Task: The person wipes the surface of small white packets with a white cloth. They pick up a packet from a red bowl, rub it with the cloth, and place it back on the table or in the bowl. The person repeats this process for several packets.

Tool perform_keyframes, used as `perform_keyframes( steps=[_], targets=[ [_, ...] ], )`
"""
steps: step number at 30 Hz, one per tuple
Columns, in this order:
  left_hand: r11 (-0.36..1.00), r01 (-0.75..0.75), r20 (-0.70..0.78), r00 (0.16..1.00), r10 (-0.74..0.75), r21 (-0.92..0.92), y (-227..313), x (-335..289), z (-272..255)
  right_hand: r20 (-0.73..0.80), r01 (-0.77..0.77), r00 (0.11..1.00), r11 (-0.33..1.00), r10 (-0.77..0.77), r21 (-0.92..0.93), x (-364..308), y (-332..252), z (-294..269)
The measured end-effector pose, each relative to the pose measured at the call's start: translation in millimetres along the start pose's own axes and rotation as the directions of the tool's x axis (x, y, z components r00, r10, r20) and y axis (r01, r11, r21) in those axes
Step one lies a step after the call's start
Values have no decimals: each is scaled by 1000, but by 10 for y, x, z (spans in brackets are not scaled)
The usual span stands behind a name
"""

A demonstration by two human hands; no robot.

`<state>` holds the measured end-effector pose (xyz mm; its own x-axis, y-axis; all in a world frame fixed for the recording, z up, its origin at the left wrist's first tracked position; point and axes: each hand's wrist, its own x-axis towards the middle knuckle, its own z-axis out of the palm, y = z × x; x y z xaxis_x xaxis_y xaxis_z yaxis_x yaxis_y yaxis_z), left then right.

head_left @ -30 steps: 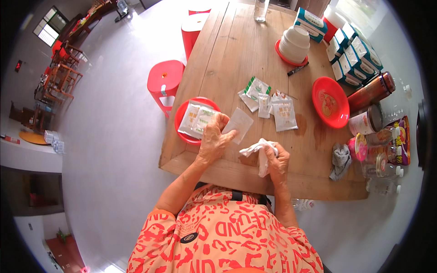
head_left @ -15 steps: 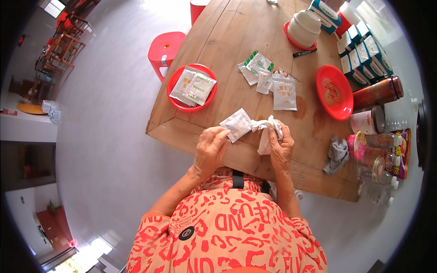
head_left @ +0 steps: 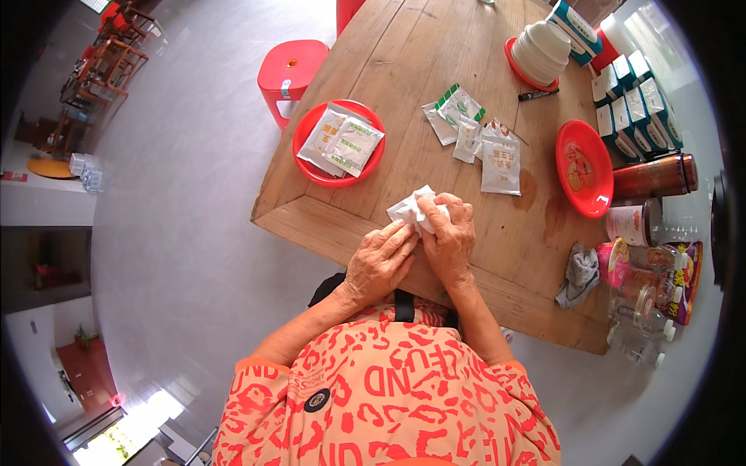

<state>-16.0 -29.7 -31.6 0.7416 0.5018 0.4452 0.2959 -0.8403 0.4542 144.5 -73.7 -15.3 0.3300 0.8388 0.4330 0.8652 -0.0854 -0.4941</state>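
Sachet (head_left: 399, 210) in head view, by near edge of table (head_left: 392, 85), partly under tissue (head_left: 420, 196); left hand (head_left: 378, 264) with fingers close together, tips at sachet, thumb hidden, cannot tell whether pinching; right hand (head_left: 451, 239) curled, fingers pinching tissue against sachet; to left, bowl (head_left: 338, 182) with packets (head_left: 353, 147); ahead, loose packets (head_left: 500, 167); to right, plate (head_left: 590, 186) and cloth (head_left: 578, 277).

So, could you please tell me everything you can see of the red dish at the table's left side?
The red dish is round and shallow, with a smooth, shiny surface that looks like plastic. It sits upright near the left edge of the wooden table, holding pale, flat packets that overlap and hide much of its inside. The left hand is nearby, not touching it.
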Motion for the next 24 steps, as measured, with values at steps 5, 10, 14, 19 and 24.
perform_keyframes(
  steps=[5, 10, 14, 19, 24],
  targets=[
    [1000, 14, 6, 1000, -14, -9, 12, 6, -11, -65, -35, 997, 998, 32, -54, 115, 86, 79],
    [1000, 6, 9, 1000, -5, -31, -19, -9, 5, 33, 297, 954, 954, -298, 29, 94, 54, -42],
    [998, -15, 5, 1000, 15, -63, -58, -74, 36, 126, 244, 959, 965, -255, 98, 100, -46, -85],
    [999, -30, 3, 1000, 31, -44, -40, -48, 19, 114, 60, 992, 995, -50, -85, 208, -126, 69],
    [999, 13, -32, 999, -14, -48, 22, -7, -17, -54, 50, 997, 982, -61, -182, 207, -60, 230]
  ],
)
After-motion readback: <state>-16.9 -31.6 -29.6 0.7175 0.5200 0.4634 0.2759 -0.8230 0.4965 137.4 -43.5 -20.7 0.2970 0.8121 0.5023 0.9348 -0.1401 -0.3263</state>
